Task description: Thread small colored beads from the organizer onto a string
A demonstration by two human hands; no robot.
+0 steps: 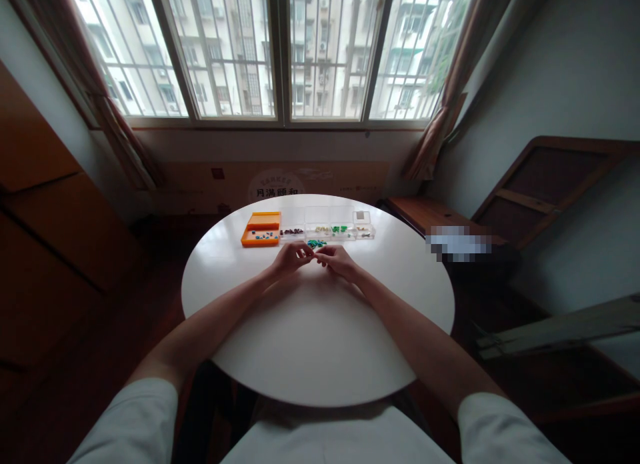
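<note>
My left hand and my right hand meet fingertip to fingertip over the middle of the white round table. Both are closed in a pinch; what lies between the fingers is too small to make out. Just beyond them is a small heap of green and blue beads, partly hidden by the fingers. Behind my left hand stands an orange box with its lid up and a few blue pieces inside. A clear compartment box holds dark, pale and green pieces in separate sections.
A barred window fills the wall ahead, with curtains at its sides. A printed cardboard panel leans below it. To the right is a low wooden table bearing a blurred item; orange-brown cabinets stand at the left.
</note>
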